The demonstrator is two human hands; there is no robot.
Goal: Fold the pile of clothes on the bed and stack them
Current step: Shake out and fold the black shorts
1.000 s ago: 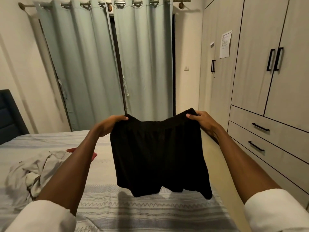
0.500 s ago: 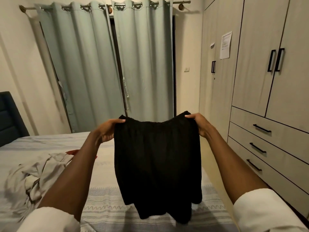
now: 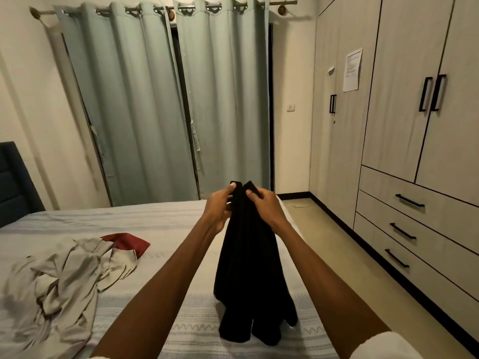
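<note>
Black shorts [image 3: 250, 270] hang folded in half lengthwise above the bed [image 3: 166, 221], their two legs dangling near the blanket. My left hand [image 3: 220, 207] and my right hand [image 3: 264, 206] pinch the two waistband corners, held almost together at the top. A crumpled beige garment [image 3: 64, 283] lies on the bed at the left. Beside it, partly under its edge, lies a dark red cloth [image 3: 127, 242].
A wardrobe with doors and drawers [image 3: 420, 203] runs along the right, with a narrow strip of floor [image 3: 326, 229] between it and the bed. Pale green curtains [image 3: 166, 99] hang behind the bed. A dark headboard [image 3: 13, 182] stands at the far left.
My hands have come together, bringing the two waistband corners side by side. The shorts went from spread wide to folded in half, and the view tilted down a little.
</note>
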